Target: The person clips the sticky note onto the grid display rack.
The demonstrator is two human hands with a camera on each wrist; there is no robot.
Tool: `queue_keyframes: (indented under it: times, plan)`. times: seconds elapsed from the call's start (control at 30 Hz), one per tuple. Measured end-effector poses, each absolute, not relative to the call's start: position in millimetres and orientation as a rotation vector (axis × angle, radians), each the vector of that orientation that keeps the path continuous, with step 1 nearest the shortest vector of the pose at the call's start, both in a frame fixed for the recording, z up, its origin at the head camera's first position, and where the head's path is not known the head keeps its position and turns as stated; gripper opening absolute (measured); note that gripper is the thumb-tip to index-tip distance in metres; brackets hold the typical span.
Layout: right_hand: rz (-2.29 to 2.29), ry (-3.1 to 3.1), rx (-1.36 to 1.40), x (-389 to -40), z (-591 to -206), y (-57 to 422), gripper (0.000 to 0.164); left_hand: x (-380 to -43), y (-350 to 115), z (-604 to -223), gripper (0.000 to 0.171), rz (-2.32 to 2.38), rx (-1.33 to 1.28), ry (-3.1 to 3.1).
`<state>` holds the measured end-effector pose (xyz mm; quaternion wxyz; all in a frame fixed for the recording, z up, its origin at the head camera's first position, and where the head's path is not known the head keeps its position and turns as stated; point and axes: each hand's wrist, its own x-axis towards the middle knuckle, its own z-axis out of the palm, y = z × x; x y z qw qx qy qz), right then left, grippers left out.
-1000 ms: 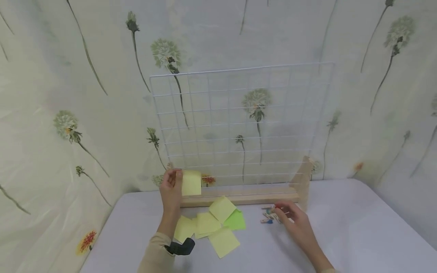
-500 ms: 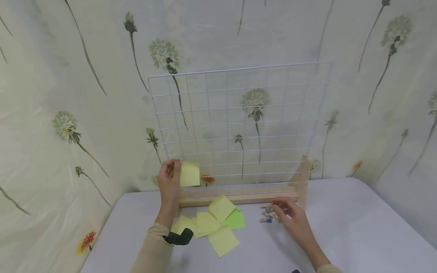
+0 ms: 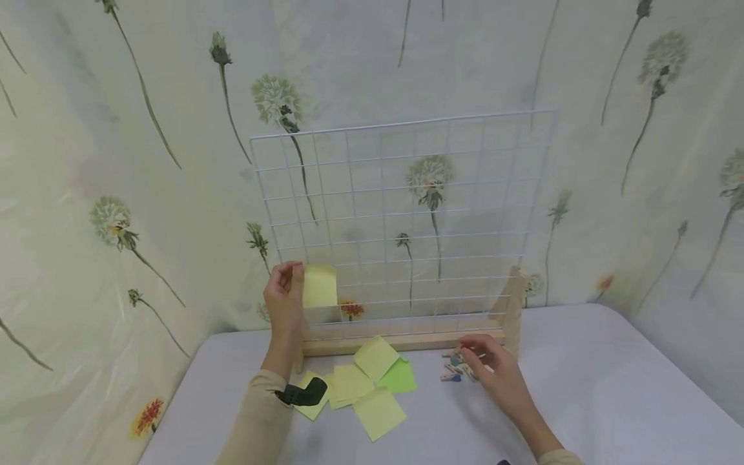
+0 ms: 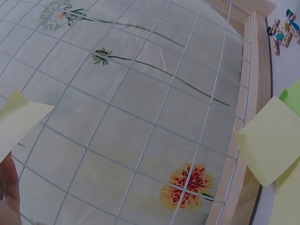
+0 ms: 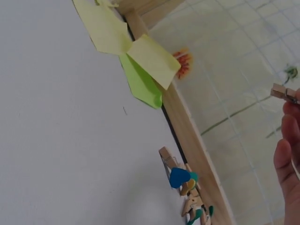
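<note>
The yellow note (image 3: 320,286) is upright before the grid (image 3: 402,124), at its eight o'clock; nearly square, without clear long axis. The left hand (image 3: 285,298) pinches its nine o'clock edge, fingers toward twelve. The right hand (image 3: 498,369), forearm from five o'clock, grips a clip (image 5: 283,92); in the right wrist view this points between nine and ten. Other notes (image 3: 378,413) lie at five o'clock from the held one.

The person wears beige sleeves (image 3: 258,420) and a chunky black left-wrist band (image 3: 303,392).
</note>
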<state>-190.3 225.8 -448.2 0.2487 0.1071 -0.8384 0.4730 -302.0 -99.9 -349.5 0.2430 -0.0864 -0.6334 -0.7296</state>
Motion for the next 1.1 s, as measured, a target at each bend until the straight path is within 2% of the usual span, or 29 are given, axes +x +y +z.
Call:
queue_keyframes:
  times: [1.1]
  plan:
    - [1.181, -2.320, 0.395, -216.4, -429.5, 212.2, 0.019, -316.3, -96.1, -312.3, 0.025, -1.994, -0.308, -1.679]
